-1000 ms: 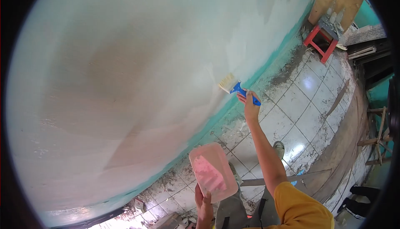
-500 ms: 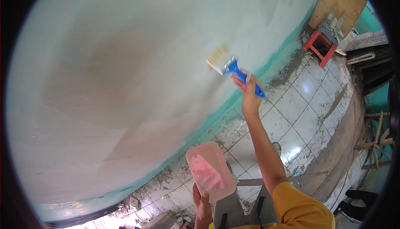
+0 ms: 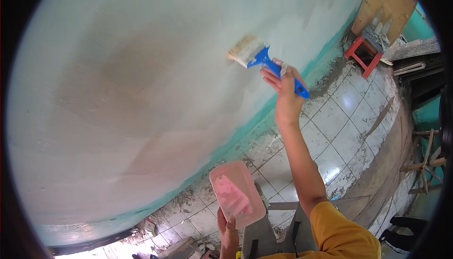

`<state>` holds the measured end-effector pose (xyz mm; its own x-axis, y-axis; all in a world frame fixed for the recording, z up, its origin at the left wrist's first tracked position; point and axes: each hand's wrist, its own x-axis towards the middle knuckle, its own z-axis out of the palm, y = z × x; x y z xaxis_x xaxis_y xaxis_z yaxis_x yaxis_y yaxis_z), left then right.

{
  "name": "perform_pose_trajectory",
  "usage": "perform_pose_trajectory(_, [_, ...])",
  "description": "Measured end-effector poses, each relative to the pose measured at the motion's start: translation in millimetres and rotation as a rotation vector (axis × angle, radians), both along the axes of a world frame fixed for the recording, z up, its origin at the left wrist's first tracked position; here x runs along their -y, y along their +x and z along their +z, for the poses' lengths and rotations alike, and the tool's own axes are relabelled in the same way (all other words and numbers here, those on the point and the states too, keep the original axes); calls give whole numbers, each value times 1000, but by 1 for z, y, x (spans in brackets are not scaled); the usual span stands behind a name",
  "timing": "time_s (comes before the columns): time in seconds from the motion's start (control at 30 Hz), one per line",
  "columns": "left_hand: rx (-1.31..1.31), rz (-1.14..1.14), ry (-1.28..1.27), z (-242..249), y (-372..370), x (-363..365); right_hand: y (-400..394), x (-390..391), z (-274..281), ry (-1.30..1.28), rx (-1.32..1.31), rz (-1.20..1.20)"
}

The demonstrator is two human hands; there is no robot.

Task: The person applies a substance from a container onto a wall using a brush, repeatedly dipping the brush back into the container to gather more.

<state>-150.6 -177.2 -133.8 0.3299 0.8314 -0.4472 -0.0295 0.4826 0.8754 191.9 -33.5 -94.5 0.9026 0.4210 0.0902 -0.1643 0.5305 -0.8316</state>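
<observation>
A wide paintbrush [image 3: 260, 58] with a blue handle and pale bristles is gripped in my right hand [image 3: 287, 82]. Its bristle end is at the whitish, partly coated wall [image 3: 188, 84]; whether the tips touch cannot be made out, as they are blurred. Low in the view, my left hand [image 3: 228, 226] holds a pink plastic tub [image 3: 257, 197] by its near edge. Some pink, wet-looking material lies inside the tub. A teal band [image 3: 245, 134] runs along the bottom of the wall.
White floor tiles [image 3: 325, 127] with debris along the wall's foot lie below. At the far right stands a red stool [image 3: 365, 58] with bottles on it, before a wooden board [image 3: 384, 4]. Stacked dark panels [image 3: 420, 65] and a wooden frame [image 3: 429, 162] line the right side.
My right hand has moved the paintbrush slightly up the view, its bristles also shifting left along the wall. The tub in my left hand has barely moved.
</observation>
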Motion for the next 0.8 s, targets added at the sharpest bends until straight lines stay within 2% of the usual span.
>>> perform_pose_trajectory(0.07, [-7, -11, 25, -1, -1, 1, -2, 1, -2, 83, 5, -14])
perform_pose_trajectory(0.17, [-18, -15, 50, -2, -4, 2, -2, -5, -69, 89, -21, -22])
perform_pose_trajectory(0.3, [-8, 26, 19, -1, -7, 6, -11, -3, -212, -147, -134, -18])
perform_pose_trajectory(0.33, [-16, 25, 17, -3, -8, 7, -13, -1, -231, -145, -133, -17])
perform_pose_trajectory(0.4, [-25, 25, 17, -1, -9, 8, -15, 1, -251, -349, -170, 3])
perform_pose_trajectory(0.47, [-12, 30, 17, 5, -6, 8, -15, -7, -213, -294, -170, 4])
perform_pose_trajectory(0.6, [-1, 6, 24, 5, -7, 8, -7, -10, -72, -142, -42, 13])
perform_pose_trajectory(0.7, [-4, -5, 0, 5, -6, 8, -7, 1, 6, -14, 8, 4])
perform_pose_trajectory(0.73, [-3, -10, 22, 2, -6, 8, -8, 3, 14, 56, 20, 1])
perform_pose_trajectory(0.8, [-9, -19, 41, -1, -9, 7, -9, 1, -13, 69, 17, -4])
